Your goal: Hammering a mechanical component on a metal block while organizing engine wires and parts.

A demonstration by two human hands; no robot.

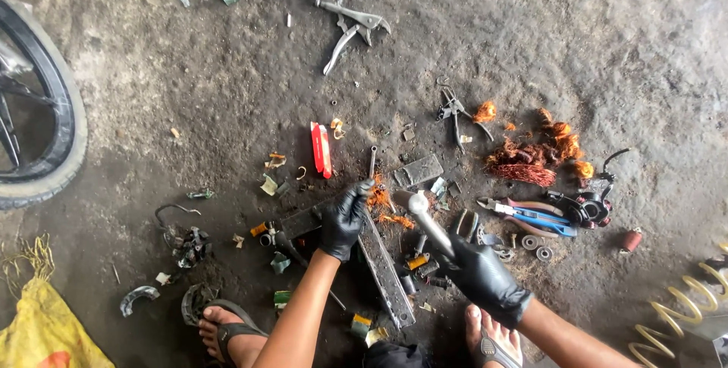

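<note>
Head view: my left hand point(343, 220), black glove, pinching copper winding point(379, 198) on long metal bar point(384, 265), mid-floor. Right hand point(481, 273) closed around hammer point(426, 218), head raised over it. Stripped copper pile point(531, 161) beside pliers point(531, 216); winding only partly pulled, judging.

I see a grimy grey concrete floor point(607, 34) carrying a flat metal bar point(385, 269), blue-handled pliers point(531, 216), a red utility knife point(321, 149), locking pliers point(350, 26), tangled copper wire point(531, 163), a tyre point(45, 110) and a yellow sack point(42, 330).
</note>
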